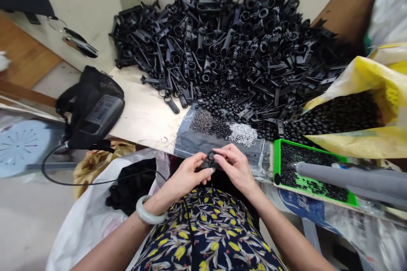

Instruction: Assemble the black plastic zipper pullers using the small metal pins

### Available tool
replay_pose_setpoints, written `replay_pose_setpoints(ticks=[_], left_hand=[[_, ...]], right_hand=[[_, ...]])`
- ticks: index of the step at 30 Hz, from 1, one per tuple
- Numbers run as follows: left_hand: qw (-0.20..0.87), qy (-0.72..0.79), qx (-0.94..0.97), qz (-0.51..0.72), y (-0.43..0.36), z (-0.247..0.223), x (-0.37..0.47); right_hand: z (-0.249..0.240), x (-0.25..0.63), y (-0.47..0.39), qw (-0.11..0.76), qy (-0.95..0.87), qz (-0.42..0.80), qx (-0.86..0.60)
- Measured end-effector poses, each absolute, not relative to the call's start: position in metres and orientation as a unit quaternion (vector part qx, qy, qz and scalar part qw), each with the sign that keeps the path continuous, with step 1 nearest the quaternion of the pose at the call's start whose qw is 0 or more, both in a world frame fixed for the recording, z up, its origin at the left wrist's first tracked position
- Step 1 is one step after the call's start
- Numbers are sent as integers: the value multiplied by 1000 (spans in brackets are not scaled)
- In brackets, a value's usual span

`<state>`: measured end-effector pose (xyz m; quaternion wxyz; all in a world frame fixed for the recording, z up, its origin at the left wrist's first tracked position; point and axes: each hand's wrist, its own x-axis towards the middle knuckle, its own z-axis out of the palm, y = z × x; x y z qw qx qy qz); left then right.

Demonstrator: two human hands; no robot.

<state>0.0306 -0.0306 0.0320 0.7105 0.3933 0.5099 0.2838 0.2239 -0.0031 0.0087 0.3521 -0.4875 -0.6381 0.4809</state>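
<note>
Both hands meet at the table's front edge around one small black plastic part [210, 160]. My left hand [190, 173], with a pale bangle [150, 211] on the wrist, grips the part from the left between thumb and fingers. On the right side, my right hand [234, 167] pinches the same part with thumb and index finger. Just beyond the hands lie a pile of silvery pins [243, 133], a pile of small brownish pieces [202, 121] and many small black pieces. A large heap of black plastic parts [216, 46] rises behind them.
A green tray [277, 163] of small black pieces stands at the right, with a grey tube [333, 173] over it. Behind it, a yellow bag [352, 142] holds round black pieces. A black mesh bag [101, 114] and a white sack [79, 220] are at the left.
</note>
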Motion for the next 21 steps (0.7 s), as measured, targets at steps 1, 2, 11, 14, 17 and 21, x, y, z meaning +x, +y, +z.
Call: replay_pose_setpoints(ticks=[1, 2, 11, 14, 17, 21], left_hand=[[723, 506, 371, 289, -30, 32, 32], [734, 501, 351, 294, -30, 32, 33], [750, 495, 305, 315, -30, 32, 36], [748, 500, 300, 317, -29, 34, 36], [747, 504, 298, 315, -27, 35, 36], [753, 505, 293, 304, -26, 35, 35]], right_hand=[[7, 224, -2, 354, -640, 476, -489], [5, 224, -1, 354, -642, 474, -487], [-9, 221, 4, 347, -640, 502, -467], [-10, 220, 5, 341, -636, 521, -456], [-11, 220, 5, 336, -627, 535, -456], [-9, 219, 5, 331, -617, 551, -455]])
